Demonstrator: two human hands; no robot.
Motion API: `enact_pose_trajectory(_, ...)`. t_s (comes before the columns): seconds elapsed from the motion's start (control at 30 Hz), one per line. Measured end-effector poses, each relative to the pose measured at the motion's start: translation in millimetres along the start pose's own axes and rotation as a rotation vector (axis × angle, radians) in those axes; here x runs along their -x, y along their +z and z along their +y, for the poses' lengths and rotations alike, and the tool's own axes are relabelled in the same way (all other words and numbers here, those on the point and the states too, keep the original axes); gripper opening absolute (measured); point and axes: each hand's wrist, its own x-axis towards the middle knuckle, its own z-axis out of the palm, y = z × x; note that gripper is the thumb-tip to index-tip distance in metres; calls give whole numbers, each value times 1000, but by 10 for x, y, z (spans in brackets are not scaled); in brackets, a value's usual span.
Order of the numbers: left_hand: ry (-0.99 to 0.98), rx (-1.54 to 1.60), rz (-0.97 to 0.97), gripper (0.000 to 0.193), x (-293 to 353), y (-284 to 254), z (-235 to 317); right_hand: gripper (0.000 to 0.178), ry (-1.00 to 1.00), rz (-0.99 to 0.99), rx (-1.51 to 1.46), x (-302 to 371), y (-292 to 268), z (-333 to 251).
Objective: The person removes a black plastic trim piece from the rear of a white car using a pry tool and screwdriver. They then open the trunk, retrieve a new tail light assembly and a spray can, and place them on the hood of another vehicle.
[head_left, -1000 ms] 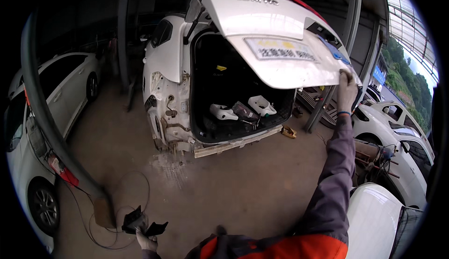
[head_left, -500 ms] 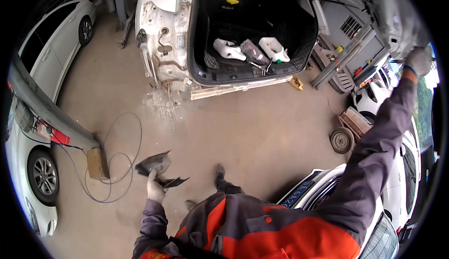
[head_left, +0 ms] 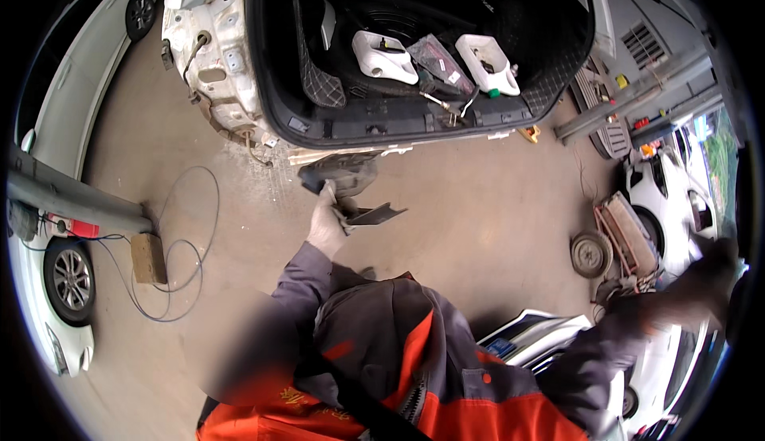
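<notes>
My left hand (head_left: 325, 227), in a pale glove, is closed on a dark plastic trim piece (head_left: 351, 172). A thin flap (head_left: 376, 215) of the same dark plastic sticks out to the right of the fingers. Both are held in front of the sill of the open car boot (head_left: 362, 132). My right hand (head_left: 711, 272) is out at the far right, smeared by motion, and its fingers cannot be made out. Inside the boot lie two cut-open white plastic jugs (head_left: 384, 60) and, between them, a clear-wrapped part (head_left: 441, 65).
The car's stripped left rear corner (head_left: 227, 50) shows bare metal. To the left are a lift post (head_left: 80, 194), a wooden block (head_left: 148, 258), a looped hose (head_left: 217, 202) and a white car (head_left: 70, 282). At right stands a wheeled cart (head_left: 629, 234); another white car's front (head_left: 534, 333) is close by me.
I have come closer to the open boot. My left hand has moved forward and right with the trim piece. My right hand has dropped from the raised tailgate.
</notes>
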Motion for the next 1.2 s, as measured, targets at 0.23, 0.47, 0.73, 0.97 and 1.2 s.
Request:
enact_pose_trajectory(0.23,-189,-16,-169,38,-431,1340,-159,48,637,-1245,-729,2507,1798,-750)
enact_pose_trajectory(0.47,-347,-12,-344,45,-1154,2159,-137,30,742,-1321,-846,2733,2719,-170)
enact_pose_trajectory(0.73,118,-747,-128,43,-1798,2814,357,17,1195,-1128,-894,2877,3342,511)
enact_pose_trajectory(0.97,113,-936,-62,47,-1965,2908,307,21,585,-998,-766,2746,4243,664)
enact_pose_trajectory(1.2,172,-820,54,43,-1876,2992,61,46,162,-1033,-851,2949,4650,539)
